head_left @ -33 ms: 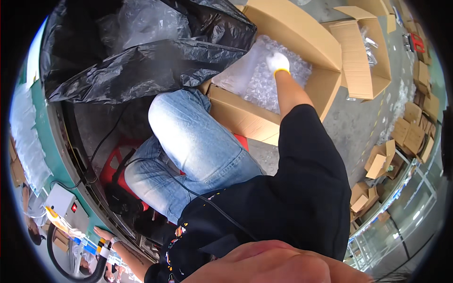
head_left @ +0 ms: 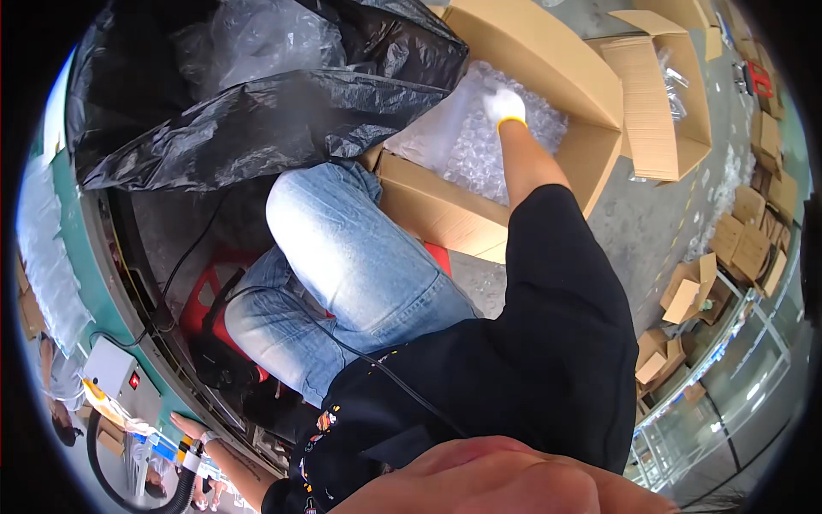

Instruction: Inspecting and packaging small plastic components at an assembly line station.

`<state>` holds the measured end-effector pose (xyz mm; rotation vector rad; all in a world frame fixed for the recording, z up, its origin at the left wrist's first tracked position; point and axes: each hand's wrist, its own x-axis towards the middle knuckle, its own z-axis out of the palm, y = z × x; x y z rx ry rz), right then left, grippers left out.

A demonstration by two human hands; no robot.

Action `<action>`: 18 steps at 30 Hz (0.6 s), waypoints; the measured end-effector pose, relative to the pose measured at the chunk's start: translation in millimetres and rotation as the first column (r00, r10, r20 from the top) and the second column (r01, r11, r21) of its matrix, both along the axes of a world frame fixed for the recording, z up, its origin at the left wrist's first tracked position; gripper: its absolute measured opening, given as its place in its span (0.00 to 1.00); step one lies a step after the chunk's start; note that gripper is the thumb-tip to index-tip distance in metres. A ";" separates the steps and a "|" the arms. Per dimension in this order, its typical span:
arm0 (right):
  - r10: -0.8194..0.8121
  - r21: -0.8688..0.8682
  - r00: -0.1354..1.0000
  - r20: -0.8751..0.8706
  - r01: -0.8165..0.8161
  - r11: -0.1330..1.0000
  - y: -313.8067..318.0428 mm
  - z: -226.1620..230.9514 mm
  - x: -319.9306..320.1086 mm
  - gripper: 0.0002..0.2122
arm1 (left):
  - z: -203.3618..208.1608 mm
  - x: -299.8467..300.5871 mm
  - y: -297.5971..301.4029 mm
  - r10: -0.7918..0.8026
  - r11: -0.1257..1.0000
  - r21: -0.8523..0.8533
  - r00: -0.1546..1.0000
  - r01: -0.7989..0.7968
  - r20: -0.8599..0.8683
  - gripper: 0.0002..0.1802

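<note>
My right hand (head_left: 505, 105), in a white glove with a yellow cuff, reaches into an open cardboard box (head_left: 445, 204). It touches clear bubbly plastic packaging (head_left: 479, 163) that fills the box. Glare and the packaging hide its fingers, so whether it grips anything does not show. My bare left hand (head_left: 186, 425) lies with fingers stretched out at the edge of the green work table (head_left: 116, 291), holding nothing. Close by that hand stands a grey control box (head_left: 122, 377) with a red switch.
A black plastic bag (head_left: 223, 133) with clear film (head_left: 265, 47) in it lies beyond my knees. Another open carton (head_left: 642, 94) stands right of the box, and several cartons (head_left: 741, 244) line the far right. A black hose (head_left: 180, 488) curves near my left wrist.
</note>
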<state>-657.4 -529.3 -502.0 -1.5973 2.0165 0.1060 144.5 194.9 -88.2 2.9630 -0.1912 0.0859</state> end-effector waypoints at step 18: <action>-0.077 0.235 0.970 -0.231 0.133 0.963 -93.8 -9.8 33.3 0.24 | 31.8 -35.9 -28.2 0.180 0.977 0.133 0.978 -0.165 -0.107 0.38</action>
